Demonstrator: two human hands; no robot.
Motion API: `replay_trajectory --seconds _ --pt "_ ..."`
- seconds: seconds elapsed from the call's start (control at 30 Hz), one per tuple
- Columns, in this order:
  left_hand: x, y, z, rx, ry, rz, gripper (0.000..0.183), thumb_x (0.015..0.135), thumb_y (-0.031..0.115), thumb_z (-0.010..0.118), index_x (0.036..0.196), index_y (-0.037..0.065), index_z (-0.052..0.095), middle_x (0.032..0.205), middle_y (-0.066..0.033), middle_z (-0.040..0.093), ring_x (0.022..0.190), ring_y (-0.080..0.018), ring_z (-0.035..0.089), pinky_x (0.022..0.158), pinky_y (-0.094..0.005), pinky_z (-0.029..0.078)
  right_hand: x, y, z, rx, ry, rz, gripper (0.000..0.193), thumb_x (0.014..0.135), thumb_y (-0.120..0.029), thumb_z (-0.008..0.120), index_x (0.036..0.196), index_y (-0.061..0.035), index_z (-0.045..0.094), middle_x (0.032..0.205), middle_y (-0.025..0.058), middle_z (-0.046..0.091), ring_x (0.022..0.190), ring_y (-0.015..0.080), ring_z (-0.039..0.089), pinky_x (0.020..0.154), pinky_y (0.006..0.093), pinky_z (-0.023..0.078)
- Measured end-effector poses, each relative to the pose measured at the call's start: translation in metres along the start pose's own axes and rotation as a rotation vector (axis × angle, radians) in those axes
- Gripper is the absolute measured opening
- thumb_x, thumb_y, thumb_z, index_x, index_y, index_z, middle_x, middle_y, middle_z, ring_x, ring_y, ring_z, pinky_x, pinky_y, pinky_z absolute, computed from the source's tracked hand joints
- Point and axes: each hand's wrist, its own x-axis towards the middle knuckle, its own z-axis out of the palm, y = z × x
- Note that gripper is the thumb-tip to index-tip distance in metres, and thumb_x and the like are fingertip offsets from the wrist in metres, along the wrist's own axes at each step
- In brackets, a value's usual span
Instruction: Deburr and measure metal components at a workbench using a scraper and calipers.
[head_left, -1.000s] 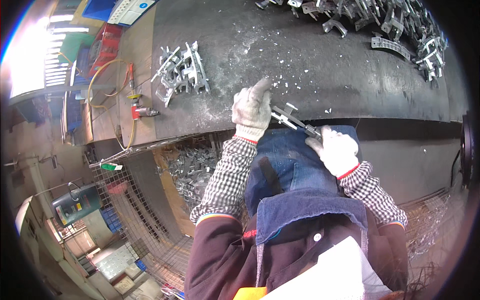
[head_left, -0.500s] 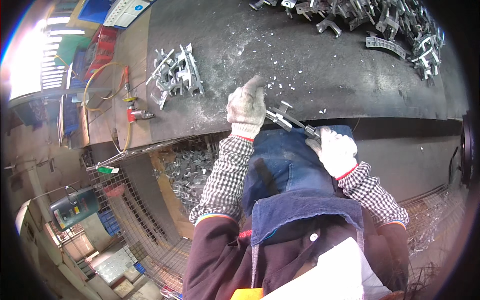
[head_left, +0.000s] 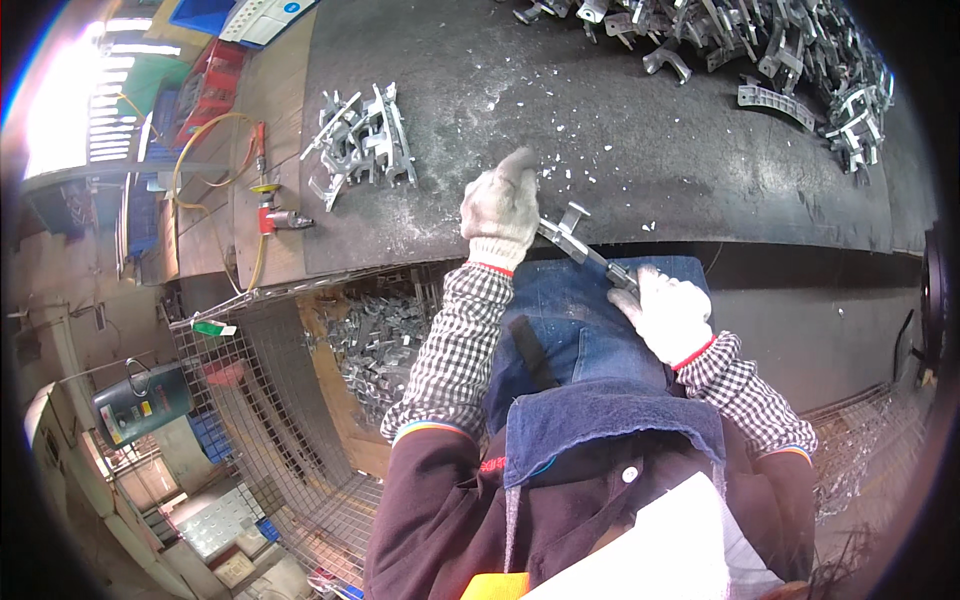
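Observation:
My left hand (head_left: 500, 205), in a white knit glove, is closed around one end of a grey cast-metal bracket (head_left: 566, 238) over the table's front edge. A short arm of the bracket sticks up from it. My right hand (head_left: 672, 312), gloved the same way, grips a slim dark-grey metal piece (head_left: 620, 274) that meets the bracket's lower right end. I cannot tell whether this slim piece is a separate tool or part of the bracket. Both hands are above the lap of my blue denim apron (head_left: 590, 330).
A small pile of castings (head_left: 362, 145) lies left on the dark table (head_left: 450, 60); a large heap (head_left: 770, 45) fills the far right. An air tool (head_left: 270, 220) with a yellow hose lies at the left. Below, a wire cage (head_left: 290, 440) stands by more castings (head_left: 375, 350). Pale chips dot the table.
The bracket has tilted, its right end now lower, and the dark slim piece shows less length. My right hand has shifted slightly down. The view has moved a little.

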Motion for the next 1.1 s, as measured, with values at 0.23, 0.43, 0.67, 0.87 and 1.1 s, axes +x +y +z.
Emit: replay_trajectory --seconds 0.23,0.43,0.67,0.87,1.1 --pt "0.049 0.026 -0.009 0.521 -0.578 0.079 0.030 0.103 0.029 0.055 0.118 0.010 0.072 0.097 -0.0160 0.078 0.087 -0.0297 0.077 0.080 -0.0438 0.063 0.022 0.003 -0.036 0.009 -0.011 0.065 0.052 0.097 -0.057 0.066 0.093 -0.0055 0.065 0.075 0.0156 0.072 0.074 0.0337 0.074 0.062 0.0443 0.057" --pt "0.059 0.072 -0.030 0.495 -0.596 -0.038 0.025 0.094 0.018 0.059 0.100 0.004 0.080 0.097 -0.0193 0.079 0.091 -0.0365 0.078 0.070 -0.0527 0.062 0.019 0.010 -0.048 -0.034 0.031 0.109 0.043 0.097 -0.046 0.071 0.091 -0.0040 0.065 0.073 0.0142 0.068 0.069 0.0305 0.070 0.064 0.0437 0.056" --pt "0.070 0.091 -0.020 0.565 -0.635 0.070 0.023 0.086 0.017 0.065 0.096 0.005 0.083 0.088 -0.0191 0.079 0.084 -0.0363 0.079 0.066 -0.0540 0.059 0.024 0.008 -0.046 0.058 0.080 0.072 0.048 0.097 -0.052 0.070 0.093 -0.0041 0.067 0.077 0.0209 0.072 0.072 0.0391 0.073 0.064 0.0491 0.057" --pt "0.074 0.098 -0.010 0.575 -0.678 0.081 0.024 0.086 0.017 0.065 0.097 0.008 0.084 0.090 -0.0182 0.079 0.085 -0.0369 0.078 0.057 -0.0584 0.055 0.020 0.006 -0.038 0.058 -0.030 0.115 0.051 0.099 -0.055 0.065 0.095 -0.0037 0.067 0.077 0.0216 0.072 0.073 0.0410 0.073 0.065 0.0513 0.057" --pt "0.076 0.109 -0.013 0.613 -0.692 0.084 0.023 0.089 0.018 0.063 0.095 0.009 0.084 0.089 -0.0166 0.079 0.084 -0.0348 0.078 0.058 -0.0583 0.056 0.017 0.010 -0.039 0.058 -0.063 0.143 0.052 0.100 -0.056 0.063 0.099 -0.0042 0.068 0.073 0.0180 0.072 0.073 0.0378 0.074 0.068 0.0478 0.057"
